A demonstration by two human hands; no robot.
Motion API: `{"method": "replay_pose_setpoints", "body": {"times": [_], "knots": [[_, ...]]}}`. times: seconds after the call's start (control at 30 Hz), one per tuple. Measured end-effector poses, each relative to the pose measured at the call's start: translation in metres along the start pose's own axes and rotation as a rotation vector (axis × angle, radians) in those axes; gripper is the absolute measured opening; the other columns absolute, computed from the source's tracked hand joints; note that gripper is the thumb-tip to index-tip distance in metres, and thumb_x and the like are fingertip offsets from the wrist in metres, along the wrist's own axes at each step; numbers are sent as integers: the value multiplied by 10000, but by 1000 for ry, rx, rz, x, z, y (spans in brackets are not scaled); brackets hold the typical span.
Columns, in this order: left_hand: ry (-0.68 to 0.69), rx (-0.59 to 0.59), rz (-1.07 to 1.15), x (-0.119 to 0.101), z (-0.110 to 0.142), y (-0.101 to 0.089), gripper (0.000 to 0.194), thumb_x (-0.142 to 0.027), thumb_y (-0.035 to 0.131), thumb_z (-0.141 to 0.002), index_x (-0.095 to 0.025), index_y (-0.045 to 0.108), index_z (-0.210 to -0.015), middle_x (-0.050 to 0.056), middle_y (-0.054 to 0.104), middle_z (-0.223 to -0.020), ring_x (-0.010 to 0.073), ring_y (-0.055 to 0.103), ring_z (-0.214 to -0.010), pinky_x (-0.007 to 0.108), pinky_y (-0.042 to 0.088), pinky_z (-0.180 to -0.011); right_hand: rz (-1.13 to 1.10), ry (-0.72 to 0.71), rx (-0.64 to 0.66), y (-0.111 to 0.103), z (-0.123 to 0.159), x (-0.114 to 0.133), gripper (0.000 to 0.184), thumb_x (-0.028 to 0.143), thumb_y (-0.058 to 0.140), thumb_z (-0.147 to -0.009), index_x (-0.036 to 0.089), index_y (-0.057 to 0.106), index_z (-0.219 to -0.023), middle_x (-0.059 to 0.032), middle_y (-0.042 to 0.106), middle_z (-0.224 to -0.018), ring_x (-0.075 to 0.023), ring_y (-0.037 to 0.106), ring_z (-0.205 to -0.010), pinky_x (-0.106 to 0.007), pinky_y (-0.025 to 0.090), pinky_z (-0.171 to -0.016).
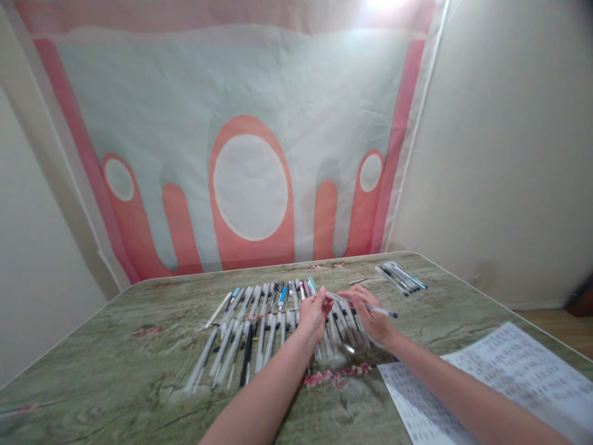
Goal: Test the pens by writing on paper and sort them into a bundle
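Note:
My left hand (314, 315) and my right hand (370, 315) meet above a spread of pens (259, 327) laid out in rows on the green patterned table (139, 371). Both hands pinch one clear-barrelled pen (365, 305). The left fingers close on its near end, and the right fingers grip its middle. Its dark tip points to the right. The pen is lifted a little above the rows.
A small group of pens (401, 277) lies apart at the far right of the table. A printed paper sheet (500, 377) lies at the near right edge. A pink and pale blue cloth (250, 154) hangs on the wall behind the table.

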State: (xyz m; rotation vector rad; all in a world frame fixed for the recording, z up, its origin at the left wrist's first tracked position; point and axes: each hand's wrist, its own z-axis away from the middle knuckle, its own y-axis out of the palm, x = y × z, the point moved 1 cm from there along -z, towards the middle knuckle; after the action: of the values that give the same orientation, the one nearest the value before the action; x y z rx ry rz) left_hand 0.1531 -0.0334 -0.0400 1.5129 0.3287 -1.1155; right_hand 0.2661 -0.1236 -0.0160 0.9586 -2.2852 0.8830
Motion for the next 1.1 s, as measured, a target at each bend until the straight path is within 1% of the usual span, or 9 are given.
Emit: {"method": "replay_pose_setpoints", "body": {"times": [0.13,0.23,0.37,0.47,0.57,0.7,0.87,1.0,1.1], "knots": [[-21,24,-6,1,2,2,311,-372,721,-560,-103,590,-645,-9,547,-572,46,482,-515,174,401,-566,-17,15,2,3,0,-4,345,356,330,-881,231,646,-941,-30,535,-727,-158,507,-706,-288,417,-653],[-17,58,-36,1,7,6,343,-418,702,-571,-103,587,-643,1,556,-583,53,488,-523,182,408,-574,-37,35,7,5,2,-7,325,364,350,-873,231,633,-963,-33,553,-746,-160,512,-703,-289,423,-652],[-14,93,-65,3,16,12,376,-466,670,-591,-114,584,-687,31,601,-648,87,540,-579,220,437,-613,-45,75,-25,5,3,-10,325,374,346,-874,238,611,-1002,-29,554,-749,-158,512,-688,-292,428,-660],[-12,115,-82,4,22,17,365,-455,665,-608,-127,570,-737,55,631,-723,134,591,-677,257,456,-654,-19,84,-10,3,4,-10,374,375,291,-889,247,633,-967,-25,533,-722,-156,513,-683,-287,427,-660],[-4,123,-98,6,26,19,352,-441,662,-620,-135,541,-746,54,635,-733,154,607,-706,286,466,-676,25,84,-34,2,5,-10,415,381,257,-894,250,646,-955,-30,535,-719,-160,517,-686,-290,431,-661],[57,129,-136,10,28,19,354,-437,650,-638,-132,527,-768,41,621,-697,144,604,-659,303,473,-673,89,38,-31,4,8,-11,427,377,240,-896,261,643,-977,-39,595,-740,-181,538,-751,-326,444,-729],[86,139,-140,12,31,21,359,-428,654,-637,-128,520,-783,40,620,-689,146,606,-647,336,478,-706,150,-43,-12,7,12,-14,408,353,247,-897,267,628,-1014,-27,664,-915,-198,551,-944,-388,401,-889],[54,127,-113,11,33,23,353,-401,677,-621,-127,509,-768,42,626,-675,145,608,-637,345,482,-714,250,-94,-13,5,13,-15,399,296,241,-902,257,613,-1040,-19,662,-980,-172,571,-956,-374,397,-919],[43,116,-105,10,35,25,349,-380,690,-612,-127,507,-767,48,631,-676,148,611,-645,348,486,-716,311,-145,-28,4,12,-14,403,270,234,-903,237,614,-1030,-21,669,-970,-157,588,-935,-356,416,-909]]}}
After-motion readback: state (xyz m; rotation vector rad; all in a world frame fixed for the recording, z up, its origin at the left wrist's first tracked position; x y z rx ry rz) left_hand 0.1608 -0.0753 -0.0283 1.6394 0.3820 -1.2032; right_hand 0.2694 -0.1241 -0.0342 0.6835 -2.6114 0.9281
